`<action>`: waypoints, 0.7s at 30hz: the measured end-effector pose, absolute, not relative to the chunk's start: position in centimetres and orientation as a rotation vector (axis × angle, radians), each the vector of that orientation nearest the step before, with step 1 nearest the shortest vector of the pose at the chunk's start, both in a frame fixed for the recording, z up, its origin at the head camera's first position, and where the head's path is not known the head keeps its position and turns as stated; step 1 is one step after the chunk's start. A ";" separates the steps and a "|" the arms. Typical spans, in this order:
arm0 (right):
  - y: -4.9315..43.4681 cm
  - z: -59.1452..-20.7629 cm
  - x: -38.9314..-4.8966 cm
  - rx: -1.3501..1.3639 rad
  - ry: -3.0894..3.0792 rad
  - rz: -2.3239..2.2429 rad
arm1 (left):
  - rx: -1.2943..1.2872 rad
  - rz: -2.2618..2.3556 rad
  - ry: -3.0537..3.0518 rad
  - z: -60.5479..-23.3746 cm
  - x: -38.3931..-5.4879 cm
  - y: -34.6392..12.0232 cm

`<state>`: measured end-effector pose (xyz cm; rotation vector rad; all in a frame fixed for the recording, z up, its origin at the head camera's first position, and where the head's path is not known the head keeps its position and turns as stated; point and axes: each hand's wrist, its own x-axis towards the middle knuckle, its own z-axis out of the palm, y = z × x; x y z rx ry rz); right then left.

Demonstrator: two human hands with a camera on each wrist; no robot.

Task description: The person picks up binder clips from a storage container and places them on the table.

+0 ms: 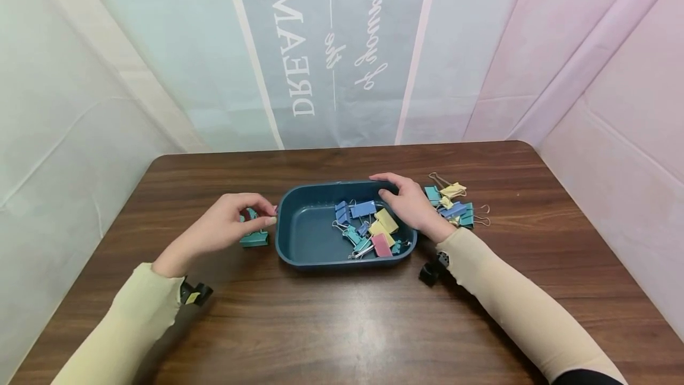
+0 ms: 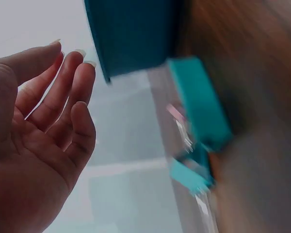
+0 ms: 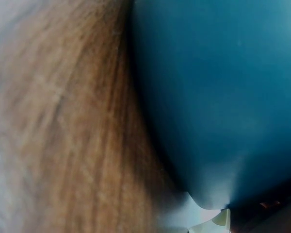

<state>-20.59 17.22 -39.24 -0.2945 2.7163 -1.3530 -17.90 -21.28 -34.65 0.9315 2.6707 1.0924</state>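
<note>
A dark blue tray point(image 1: 310, 236) holds several blue, yellow, teal and pink binder clips point(image 1: 363, 209), mostly in its right half. My right hand point(image 1: 410, 202) grips its far right rim, thumb over the inside and fingers along the outside. The tray's outer wall point(image 3: 218, 107) fills much of the right wrist view. Left of the tray hovers my left hand point(image 1: 235, 220), fingers loosely bent, with nothing visible in them in the left wrist view. Teal binder clips point(image 1: 254, 239) lie below that hand. A small pink piece point(image 2: 176, 112) shows near them, partly hidden.
Right of the tray, past my right hand, lies a loose pile of yellow, blue and teal binder clips point(image 1: 455, 209). The brown wooden table point(image 1: 331, 325) ends at a printed curtain point(image 1: 352, 106) behind. Light cloth hangs on both sides.
</note>
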 end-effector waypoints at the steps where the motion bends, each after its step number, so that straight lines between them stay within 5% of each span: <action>1: 17.2 -39.2 -20.6 -0.295 2.713 -1.355 | 0.956 1.104 2.650 -34.3 -18.0 -20.8; 21: 17.1 -39.0 -20.6 -0.309 2.720 -1.325 | 1.261 0.953 2.563 -30.8 -22.7 -11.8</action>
